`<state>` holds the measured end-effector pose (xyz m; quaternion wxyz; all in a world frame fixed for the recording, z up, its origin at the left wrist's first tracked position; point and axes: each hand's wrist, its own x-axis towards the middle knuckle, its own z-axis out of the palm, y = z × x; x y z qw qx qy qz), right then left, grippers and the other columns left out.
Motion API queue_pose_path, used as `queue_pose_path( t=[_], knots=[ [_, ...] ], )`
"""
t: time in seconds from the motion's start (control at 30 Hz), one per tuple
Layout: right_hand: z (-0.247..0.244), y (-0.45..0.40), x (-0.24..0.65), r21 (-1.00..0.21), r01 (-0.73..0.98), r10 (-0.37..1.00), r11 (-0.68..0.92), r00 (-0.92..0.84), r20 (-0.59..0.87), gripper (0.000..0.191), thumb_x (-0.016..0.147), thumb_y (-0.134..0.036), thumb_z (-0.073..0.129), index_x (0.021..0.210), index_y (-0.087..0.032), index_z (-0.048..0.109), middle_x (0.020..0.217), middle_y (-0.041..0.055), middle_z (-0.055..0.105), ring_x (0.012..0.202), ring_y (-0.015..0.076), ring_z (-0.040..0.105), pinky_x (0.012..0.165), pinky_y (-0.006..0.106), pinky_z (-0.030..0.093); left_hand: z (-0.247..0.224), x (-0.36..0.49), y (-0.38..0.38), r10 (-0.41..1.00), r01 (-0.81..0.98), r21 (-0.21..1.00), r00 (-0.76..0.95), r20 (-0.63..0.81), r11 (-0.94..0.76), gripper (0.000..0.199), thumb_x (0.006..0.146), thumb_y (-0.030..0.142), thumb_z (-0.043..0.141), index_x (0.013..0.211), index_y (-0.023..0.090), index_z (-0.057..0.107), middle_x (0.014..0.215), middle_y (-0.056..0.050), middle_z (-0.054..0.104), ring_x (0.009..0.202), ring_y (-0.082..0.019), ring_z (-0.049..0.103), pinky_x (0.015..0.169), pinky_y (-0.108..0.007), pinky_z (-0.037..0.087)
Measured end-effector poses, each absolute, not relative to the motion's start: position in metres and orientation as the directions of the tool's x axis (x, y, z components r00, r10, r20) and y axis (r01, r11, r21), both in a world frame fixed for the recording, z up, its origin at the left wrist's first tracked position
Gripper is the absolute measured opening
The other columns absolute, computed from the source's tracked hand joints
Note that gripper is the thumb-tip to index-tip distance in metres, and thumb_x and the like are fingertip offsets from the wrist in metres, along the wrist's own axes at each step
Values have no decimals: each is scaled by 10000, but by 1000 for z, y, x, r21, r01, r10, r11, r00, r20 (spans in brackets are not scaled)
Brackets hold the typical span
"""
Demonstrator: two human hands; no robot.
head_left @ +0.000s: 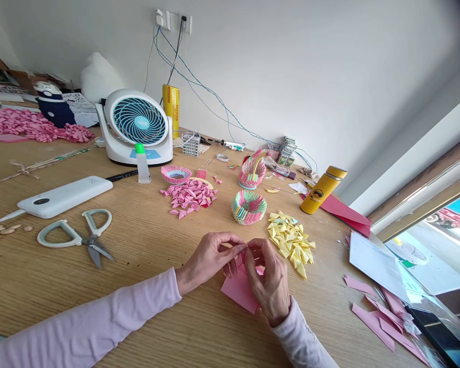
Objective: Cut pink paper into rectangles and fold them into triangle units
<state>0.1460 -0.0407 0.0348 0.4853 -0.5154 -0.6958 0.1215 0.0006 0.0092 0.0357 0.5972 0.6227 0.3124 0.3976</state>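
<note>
My left hand (pixel 216 255) and my right hand (pixel 268 278) meet above the wooden table, fingertips pinched on a small pink paper piece (pixel 240 259) that is mostly hidden by the fingers. Under the hands lie flat pink paper sheets (pixel 240 291). Right of them is a pile of folded yellow paper pieces (pixel 291 240). Behind stands a round green, pink and yellow paper basket (pixel 249 207), and further back a pink one with a handle (pixel 252 171). A heap of folded pink triangles (pixel 189 197) sits to the left, beside a shallow pink bowl (pixel 175 174).
Open scissors (pixel 94 243), a white power bank (pixel 67 197), a glue bottle (pixel 142 164) and a fan (pixel 138 122) stand or lie left. A yellow flask (pixel 324 190), pink paper strips (pixel 373 324) and a phone (pixel 439 332) are on the right.
</note>
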Motion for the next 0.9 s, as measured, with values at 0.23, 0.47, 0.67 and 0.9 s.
queue_pose_path(
  t=[0.23, 0.47, 0.67, 0.9],
  knots=[
    [39, -41, 149, -762, 494, 873, 420, 12, 488, 168, 942, -261, 445, 934, -176, 590, 741, 39, 633, 631, 140, 605, 565, 253, 499, 38, -2, 9, 870, -38, 983, 459, 178, -181, 338, 817, 444, 635, 879, 112, 639, 565, 6, 597, 443, -98, 560, 430, -199, 487],
    [28, -34, 154, -959, 97, 963, 267, 13, 270, 225, 899, -395, 564, 953, -177, 592, 574, -23, 584, 485, 110, 531, 480, 232, 445, 40, -1, 8, 862, -139, 982, 475, 178, -126, 300, 823, 413, 636, 861, 115, 626, 571, 26, 564, 440, -81, 531, 443, -201, 477],
    [25, -32, 156, -959, 74, 961, 273, 31, 275, 216, 875, -392, 608, 916, -180, 608, 601, -9, 614, 510, 117, 551, 494, 240, 457, 41, -2, 8, 841, -197, 979, 520, 147, -50, 340, 817, 428, 641, 845, 89, 638, 536, 9, 566, 445, -80, 498, 448, -197, 414],
    [29, -33, 158, -961, 18, 961, 277, 3, 277, 191, 847, -368, 650, 867, -178, 634, 610, -4, 639, 503, 112, 569, 482, 235, 476, 45, -5, 10, 821, -113, 987, 550, 155, -111, 317, 829, 413, 629, 822, 96, 651, 571, -16, 609, 436, -85, 515, 438, -195, 412]
  ],
)
